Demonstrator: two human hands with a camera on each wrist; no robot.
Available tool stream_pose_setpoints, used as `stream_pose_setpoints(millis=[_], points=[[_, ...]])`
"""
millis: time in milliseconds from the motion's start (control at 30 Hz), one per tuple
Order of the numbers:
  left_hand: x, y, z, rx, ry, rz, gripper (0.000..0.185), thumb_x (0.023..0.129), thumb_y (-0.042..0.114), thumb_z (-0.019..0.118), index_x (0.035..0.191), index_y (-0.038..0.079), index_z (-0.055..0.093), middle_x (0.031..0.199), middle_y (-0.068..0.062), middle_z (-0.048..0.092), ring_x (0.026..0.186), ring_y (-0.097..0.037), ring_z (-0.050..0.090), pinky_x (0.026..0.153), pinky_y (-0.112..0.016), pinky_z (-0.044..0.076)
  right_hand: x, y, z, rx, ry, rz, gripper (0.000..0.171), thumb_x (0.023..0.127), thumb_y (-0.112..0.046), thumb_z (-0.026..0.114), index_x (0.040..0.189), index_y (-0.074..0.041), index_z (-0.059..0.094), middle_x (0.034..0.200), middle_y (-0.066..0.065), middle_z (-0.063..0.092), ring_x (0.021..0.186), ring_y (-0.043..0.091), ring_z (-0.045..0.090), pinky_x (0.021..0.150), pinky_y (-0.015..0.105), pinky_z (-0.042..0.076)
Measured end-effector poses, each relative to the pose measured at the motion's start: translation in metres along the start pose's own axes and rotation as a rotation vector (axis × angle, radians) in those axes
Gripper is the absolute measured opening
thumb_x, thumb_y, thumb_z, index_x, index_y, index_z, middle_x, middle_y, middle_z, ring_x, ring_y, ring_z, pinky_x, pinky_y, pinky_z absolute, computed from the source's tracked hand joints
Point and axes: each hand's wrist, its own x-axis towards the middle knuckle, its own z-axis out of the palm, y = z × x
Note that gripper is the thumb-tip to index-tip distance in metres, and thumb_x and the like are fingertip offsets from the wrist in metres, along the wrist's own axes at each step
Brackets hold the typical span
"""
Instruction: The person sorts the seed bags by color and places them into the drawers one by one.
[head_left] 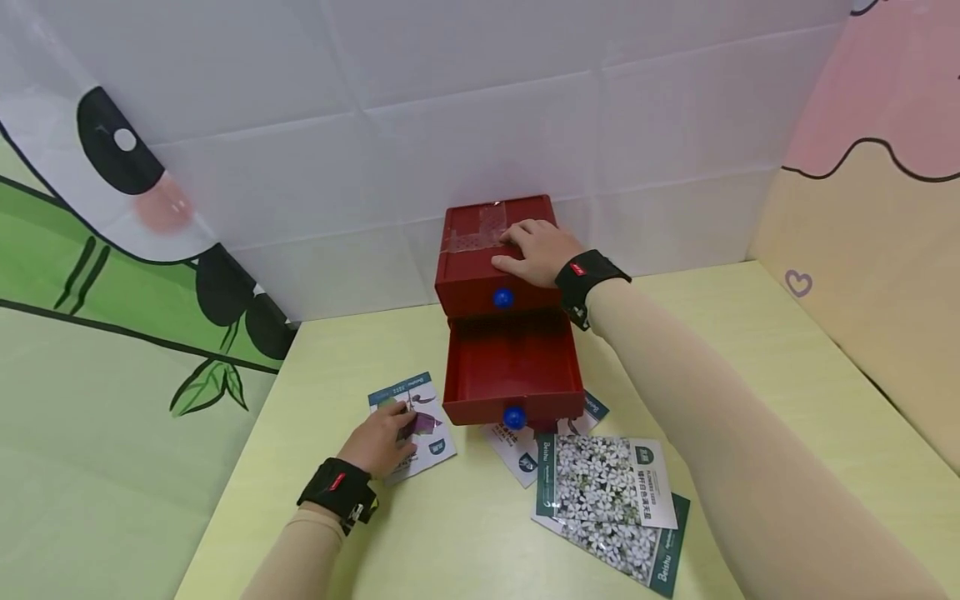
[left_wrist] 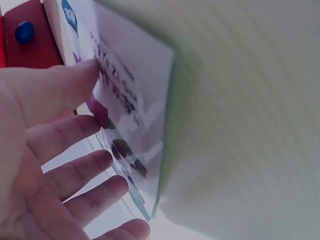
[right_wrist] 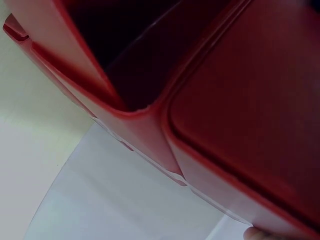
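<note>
My right hand [head_left: 543,252] rests on top of a small red two-tier drawer box [head_left: 468,268], fingers spread near the clear tape there. The upper drawer is in; the lower drawer [head_left: 480,410] stands pulled out, its red floor bare. At the left, my left hand [head_left: 377,447] lies over a seed packet [head_left: 442,443] with a purple flower picture, thumb and fingers fairly straight. In the left wrist view, the fingertips [left_wrist: 89,122] are at this packet's face. From the right wrist, the drawer box [right_wrist: 245,95] fills the picture, with a fingertip at its lower edge.
Two white-flower seed packets [head_left: 600,479] overlap on the pale table [head_left: 442,533] at the front right. Another packet [head_left: 517,457] lies partly beneath the lower drawer. A pale sheet wall [head_left: 375,192] rises close behind the box, and a printed panel [head_left: 870,275] borders the right side.
</note>
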Motion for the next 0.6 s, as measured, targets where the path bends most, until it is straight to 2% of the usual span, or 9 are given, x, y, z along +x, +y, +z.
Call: stream_pose_setpoints(millis=[67,167,267,367,467,533,600], points=[[0.000,-0.003,-0.001,-0.008,0.000,-0.006,0.054,0.083,0.022,0.076,0.130,0.002,0.059,0.139,-0.023,0.047,0.126,-0.042,0.046,0.099,-0.052,0.041,0.000,0.000,0.000,0.002,0.000,0.001,0.055,0.096,-0.055,0.044,0.137,-0.019,0.049,0.145,0.010,0.041,0.133,0.028,0.036,0.108,0.048,0.030],[0.000,-0.008,-0.003,-0.031,0.018,-0.059,0.052,0.085,0.026,0.073,0.129,0.001,0.060,0.138,-0.024,0.048,0.125,-0.043,0.046,0.099,-0.055,0.040,0.000,0.001,0.001,-0.004,0.001,0.004,0.054,0.096,-0.055,0.044,0.137,-0.020,0.049,0.145,0.009,0.041,0.133,0.028,0.036,0.108,0.049,0.030],[0.000,-0.013,-0.004,-0.028,0.061,-0.191,0.056,0.087,0.036,0.070,0.125,-0.003,0.060,0.126,-0.026,0.054,0.112,-0.042,0.055,0.094,-0.056,0.044,0.002,-0.001,0.001,-0.013,0.000,0.004,0.054,0.096,-0.056,0.043,0.137,-0.020,0.049,0.145,0.009,0.041,0.133,0.028,0.036,0.107,0.049,0.031],[-0.002,-0.015,-0.007,-0.010,0.076,-0.349,0.060,0.088,0.049,0.064,0.106,-0.008,0.065,0.099,-0.024,0.058,0.082,-0.035,0.059,0.075,-0.048,0.052,0.002,-0.002,0.000,-0.012,0.001,-0.001,0.054,0.096,-0.056,0.043,0.136,-0.020,0.049,0.145,0.009,0.041,0.133,0.028,0.036,0.106,0.049,0.031],[-0.002,-0.015,-0.010,-0.011,0.035,-0.452,0.066,0.087,0.061,0.057,0.078,-0.004,0.065,0.071,-0.014,0.049,0.059,-0.026,0.050,0.052,-0.037,0.042,0.001,-0.002,0.000,-0.009,0.007,-0.004,0.054,0.096,-0.055,0.044,0.136,-0.018,0.049,0.144,0.010,0.042,0.132,0.028,0.037,0.106,0.050,0.031],[-0.001,-0.014,-0.010,-0.027,-0.009,-0.499,0.071,0.084,0.069,0.053,0.066,0.001,0.061,0.061,-0.008,0.040,0.053,-0.023,0.045,0.047,-0.033,0.031,0.001,-0.002,0.000,-0.009,0.009,-0.004,0.054,0.096,-0.055,0.044,0.136,-0.018,0.050,0.144,0.010,0.042,0.132,0.028,0.037,0.106,0.050,0.032],[0.002,-0.012,-0.009,-0.018,-0.053,-0.521,0.075,0.083,0.075,0.047,0.064,0.004,0.063,0.054,-0.005,0.036,0.050,-0.021,0.044,0.046,-0.031,0.027,0.000,-0.001,0.000,-0.006,0.011,-0.006,0.055,0.096,-0.055,0.045,0.136,-0.018,0.050,0.144,0.010,0.042,0.132,0.029,0.036,0.106,0.050,0.031]])
